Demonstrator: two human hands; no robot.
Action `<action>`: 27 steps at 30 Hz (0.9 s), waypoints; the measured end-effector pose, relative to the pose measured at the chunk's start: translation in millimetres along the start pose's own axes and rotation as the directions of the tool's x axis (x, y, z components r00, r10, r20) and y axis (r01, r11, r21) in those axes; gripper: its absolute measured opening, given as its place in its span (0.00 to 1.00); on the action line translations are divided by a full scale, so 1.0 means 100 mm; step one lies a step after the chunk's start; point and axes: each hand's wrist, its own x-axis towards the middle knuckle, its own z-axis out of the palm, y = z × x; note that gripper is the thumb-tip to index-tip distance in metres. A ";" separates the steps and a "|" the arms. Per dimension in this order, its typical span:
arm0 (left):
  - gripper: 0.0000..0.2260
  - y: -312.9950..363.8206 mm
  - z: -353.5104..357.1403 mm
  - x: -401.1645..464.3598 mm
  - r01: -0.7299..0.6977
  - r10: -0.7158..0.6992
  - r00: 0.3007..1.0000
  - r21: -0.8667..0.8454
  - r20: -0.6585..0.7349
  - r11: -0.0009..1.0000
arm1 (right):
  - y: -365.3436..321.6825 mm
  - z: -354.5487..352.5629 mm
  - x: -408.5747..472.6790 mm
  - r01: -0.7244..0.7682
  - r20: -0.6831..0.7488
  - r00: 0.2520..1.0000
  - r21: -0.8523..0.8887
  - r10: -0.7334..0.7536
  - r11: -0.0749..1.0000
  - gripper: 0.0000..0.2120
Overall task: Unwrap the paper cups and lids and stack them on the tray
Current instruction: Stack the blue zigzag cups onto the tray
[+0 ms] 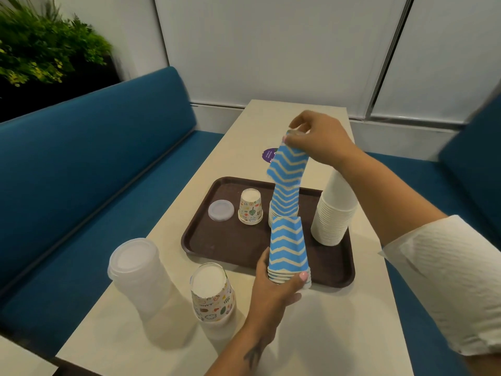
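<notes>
My left hand (273, 291) grips a short stack of upside-down blue zigzag cups (288, 246) above the near edge of the brown tray (217, 242). My right hand (317, 138) pinches the base of a single blue zigzag cup (288, 165), held tilted over a taller zigzag stack (284, 204) standing on the tray. Also on the tray are a tall stack of white cups (336, 213), one patterned cup (250, 207) upside down, and one clear lid (221, 210). Near me on the table stand a wrapped stack of clear lids (135, 272) and a wrapped stack of patterned cups (212, 294).
The cream table (339, 335) runs between two blue benches (95, 164). A round purple sticker (269, 154) lies on the table beyond the tray. A green plant (40, 47) fills the far left corner, and white wall panels stand behind.
</notes>
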 end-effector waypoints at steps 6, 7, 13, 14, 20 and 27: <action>0.38 -0.05 -0.03 -0.01 0.019 -0.019 1.000 0.023 0.004 1.000 | 0.17 0.27 0.12 0.047 -0.049 0.997 -0.166 -0.056 0.985 0.20; 0.37 -0.06 -0.04 -0.01 0.025 -0.025 1.000 0.024 0.005 0.999 | 0.20 0.32 0.13 0.037 -0.034 0.998 -0.171 -0.044 0.985 0.21; 0.37 -0.12 -0.06 0.00 0.054 -0.054 0.998 0.033 0.019 0.998 | 0.40 0.63 0.12 -0.003 0.109 0.994 -0.224 0.028 0.975 0.25; 0.37 -0.12 -0.07 0.00 0.058 -0.059 0.998 0.031 0.021 0.998 | 0.43 0.68 0.11 -0.016 0.136 0.990 -0.229 0.049 0.973 0.26; 0.39 -0.15 -0.08 0.03 0.055 -0.056 0.998 0.028 0.024 0.998 | 0.59 0.87 0.04 -0.049 0.213 0.971 -0.250 0.105 0.967 0.28; 0.51 -0.09 -0.05 0.09 0.018 -0.018 1.000 0.017 0.000 1.000 | 0.39 0.64 -0.11 0.042 0.066 0.997 -0.134 -0.034 0.990 0.23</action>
